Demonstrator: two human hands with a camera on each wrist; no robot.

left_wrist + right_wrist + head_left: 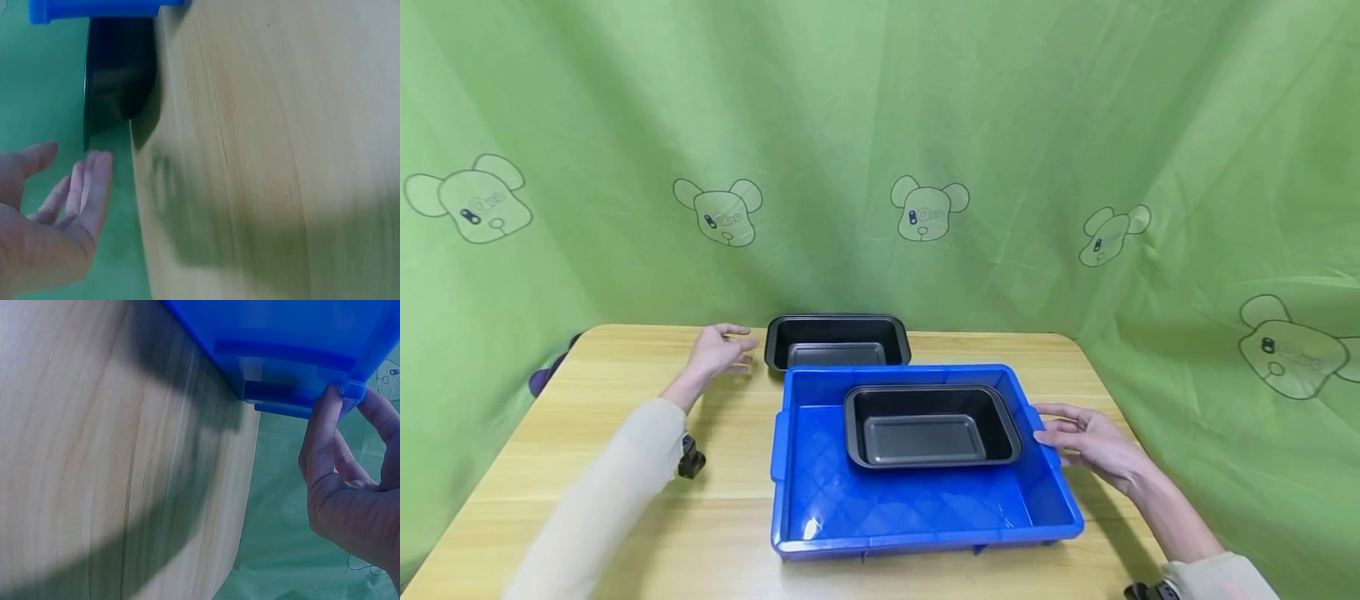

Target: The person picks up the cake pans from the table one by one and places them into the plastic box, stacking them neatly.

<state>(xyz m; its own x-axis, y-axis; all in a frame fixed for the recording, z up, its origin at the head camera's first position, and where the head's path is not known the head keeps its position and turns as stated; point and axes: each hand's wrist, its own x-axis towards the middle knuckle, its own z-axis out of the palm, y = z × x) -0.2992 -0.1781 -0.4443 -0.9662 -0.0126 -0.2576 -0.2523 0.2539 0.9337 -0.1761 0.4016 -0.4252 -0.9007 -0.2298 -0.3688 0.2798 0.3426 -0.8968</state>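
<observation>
- I see my left hand [718, 352] with its fingers loosely spread, just beside the back pan [842, 332] and holding nothing; the left wrist view shows the fingertips near that pan's rim, apparently not touching it.
- My right hand [1093, 442] pinches the right rim of the blue tray [835, 500], thumb and fingers on the plastic; the front pan [925, 440] sits inside the tray, toward its back right, close to the right wall.
- The back pan stands on the table [730, 533] behind the tray, at the far edge by the green curtain [850, 100]; the tray's rim hides its near side, so I cannot tell whether the two touch.
- What I'd worry about: a push from the left fingers, or from the tray, could tip the back pan off the far edge, since its rim seems to reach past the wood.
- Lifting the tray by the right side alone could tilt it; the front pan might then slide left, and a rim pinched only by fingertips could slip.
</observation>
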